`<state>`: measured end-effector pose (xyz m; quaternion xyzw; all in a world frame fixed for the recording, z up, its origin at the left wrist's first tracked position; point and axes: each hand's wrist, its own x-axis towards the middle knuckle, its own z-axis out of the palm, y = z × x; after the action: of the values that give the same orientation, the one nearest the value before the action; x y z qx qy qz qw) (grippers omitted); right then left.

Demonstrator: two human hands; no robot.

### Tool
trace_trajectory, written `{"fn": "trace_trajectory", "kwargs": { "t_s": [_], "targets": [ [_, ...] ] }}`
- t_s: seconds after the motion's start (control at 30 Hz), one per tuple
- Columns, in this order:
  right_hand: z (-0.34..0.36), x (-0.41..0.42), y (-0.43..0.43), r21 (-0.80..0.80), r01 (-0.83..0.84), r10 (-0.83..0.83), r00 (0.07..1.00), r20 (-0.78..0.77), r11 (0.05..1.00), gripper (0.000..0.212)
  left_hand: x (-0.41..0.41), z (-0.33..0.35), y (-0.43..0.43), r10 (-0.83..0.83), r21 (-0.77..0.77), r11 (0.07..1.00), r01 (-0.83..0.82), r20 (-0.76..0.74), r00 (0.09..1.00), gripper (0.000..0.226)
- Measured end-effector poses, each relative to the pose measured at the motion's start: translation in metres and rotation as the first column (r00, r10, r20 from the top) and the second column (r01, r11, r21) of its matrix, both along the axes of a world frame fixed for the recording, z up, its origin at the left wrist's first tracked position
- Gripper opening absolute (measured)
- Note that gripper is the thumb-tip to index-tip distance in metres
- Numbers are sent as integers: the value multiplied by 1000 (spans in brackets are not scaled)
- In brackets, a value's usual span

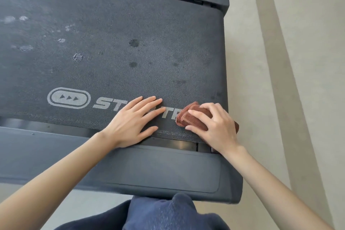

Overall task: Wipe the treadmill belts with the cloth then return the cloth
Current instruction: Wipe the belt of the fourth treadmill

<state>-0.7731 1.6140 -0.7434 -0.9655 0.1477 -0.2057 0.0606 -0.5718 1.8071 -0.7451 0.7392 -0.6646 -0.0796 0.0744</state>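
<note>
— Where's the cloth?
— The folded, rust-brown, nubbly cloth (pixel 188 115) sits at the near right corner of the pebbled black treadmill belt (pixel 112 24). My right hand (pixel 214 127) curls over it.
— And the other hand?
— My left hand (pixel 130 123) lies flat just left, fingers straight and slightly spread over the grey lettering (pixel 101 103). Pale blotches (pixel 77 57) mark the far left.

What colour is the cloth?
Reddish brown; the cloth shows in the head view, under the right hand.
</note>
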Motion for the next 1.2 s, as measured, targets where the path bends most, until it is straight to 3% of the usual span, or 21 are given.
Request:
{"fn": "trace_trajectory", "kwargs": {
  "t_s": [0.1, 0.27, 0.47, 0.6, 0.73, 0.97, 1.2],
  "targets": [
    [-7, 16, -14, -19, -7, 8, 998, 65, 1000, 34, 1, -4, 0, -1, -2, 1000, 1, -8, 1000, 57],
    [-5, 73, -64, -44, 4, -3, 1000, 30, 999, 33, 1, -7, -1, 17, 0, 1000, -17, -15, 1000, 58],
    [2, 151, -118, -66, 146, -148, 988, -31, 987, 41, 0, -8, -2, 24, -24, 999, -25, -10, 1000, 56],
    [2, 148, -107, -49, 189, -191, 981, -46, 981, 42, 0, -6, -1, 28, -20, 999, -28, 11, 1000, 57],
    [4, 100, -53, -5, 72, -72, 997, 21, 997, 34, 10, -3, 6, -32, -10, 999, 32, 15, 999, 52],
    [-6, 43, 19, -10, -318, 318, 947, 41, 948, 29, 55, -4, 46, 26, -1, 1000, -26, 5, 1000, 50],
    [-7, 155, -41, -9, -189, 189, 980, 55, 982, 31, 57, -10, 45, 31, -20, 999, -32, -51, 998, 49]
  ]
}}
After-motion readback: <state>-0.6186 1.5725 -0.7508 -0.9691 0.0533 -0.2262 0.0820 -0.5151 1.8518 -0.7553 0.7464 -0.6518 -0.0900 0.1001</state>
